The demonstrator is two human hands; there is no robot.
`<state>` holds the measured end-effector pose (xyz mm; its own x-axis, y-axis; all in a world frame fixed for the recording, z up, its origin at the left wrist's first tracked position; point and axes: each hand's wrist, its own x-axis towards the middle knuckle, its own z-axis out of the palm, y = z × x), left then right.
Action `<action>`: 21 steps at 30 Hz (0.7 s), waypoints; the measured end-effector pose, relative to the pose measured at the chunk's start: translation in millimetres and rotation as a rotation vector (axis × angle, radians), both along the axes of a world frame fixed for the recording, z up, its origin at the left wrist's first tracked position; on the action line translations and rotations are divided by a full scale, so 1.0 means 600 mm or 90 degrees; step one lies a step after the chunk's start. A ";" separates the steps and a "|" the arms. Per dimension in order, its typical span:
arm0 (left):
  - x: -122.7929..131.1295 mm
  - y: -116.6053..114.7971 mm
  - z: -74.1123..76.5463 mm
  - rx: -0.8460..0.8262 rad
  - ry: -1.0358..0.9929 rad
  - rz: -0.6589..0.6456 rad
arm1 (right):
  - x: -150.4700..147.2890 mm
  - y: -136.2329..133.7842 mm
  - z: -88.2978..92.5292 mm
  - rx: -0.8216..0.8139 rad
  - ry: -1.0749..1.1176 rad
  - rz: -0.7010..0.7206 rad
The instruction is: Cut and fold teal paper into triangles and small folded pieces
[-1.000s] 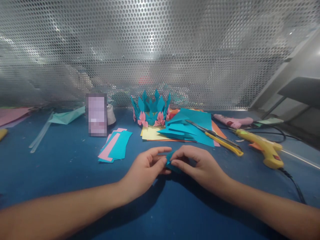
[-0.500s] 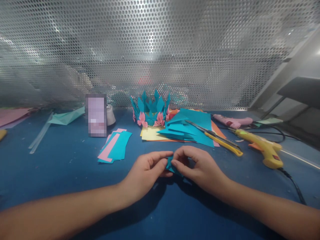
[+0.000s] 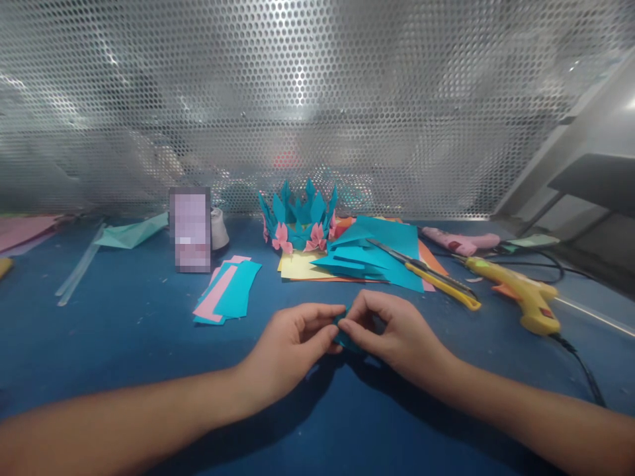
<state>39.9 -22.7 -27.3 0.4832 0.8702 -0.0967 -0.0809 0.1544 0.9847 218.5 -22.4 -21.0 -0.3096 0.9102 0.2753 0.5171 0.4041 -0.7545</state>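
Observation:
A small folded piece of blue paper [image 3: 348, 341] is pinched between my two hands, just above the blue tabletop. My left hand [image 3: 297, 338] grips its left side between thumb and fingers. On the other side, my right hand [image 3: 391, 327] presses it between thumb and curled index finger. Most of the paper is hidden behind the fingers. Beyond the hands stands a blue paper crown [image 3: 299, 215] with pointed leaves and pink paper bows along its base.
Blue sheets [image 3: 391, 244] lie over yellow and orange paper, with a yellow utility knife [image 3: 436, 283] on top. Yellow [image 3: 526, 287] and pink [image 3: 461, 242] glue guns rest at right with cords. Cut strips [image 3: 238, 287] lie left, near a blurred upright object [image 3: 192, 228].
My left thumb has shifted slightly right, closer to the right thumb, and less of the blue paper shows between them. The things on the table have stayed put.

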 end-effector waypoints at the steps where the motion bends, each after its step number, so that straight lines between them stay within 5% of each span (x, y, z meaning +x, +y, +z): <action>1: 0.000 0.000 0.000 0.003 0.000 -0.001 | 0.000 0.000 0.000 0.002 0.001 -0.003; 12: -0.003 0.002 -0.007 0.011 0.059 -0.012 | -0.003 -0.001 -0.002 0.005 0.005 -0.002; 18: -0.003 0.000 -0.004 0.006 0.029 0.009 | 0.004 0.004 -0.002 0.186 -0.035 -0.042; 21: -0.002 0.000 0.000 0.009 0.014 0.025 | 0.004 0.008 0.000 0.116 -0.033 -0.018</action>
<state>38.7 -22.8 -27.1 0.4459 0.8901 -0.0943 -0.0650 0.1373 0.9884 220.7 -17.8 -21.2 -0.3020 0.8557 0.4202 0.5668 0.5156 -0.6426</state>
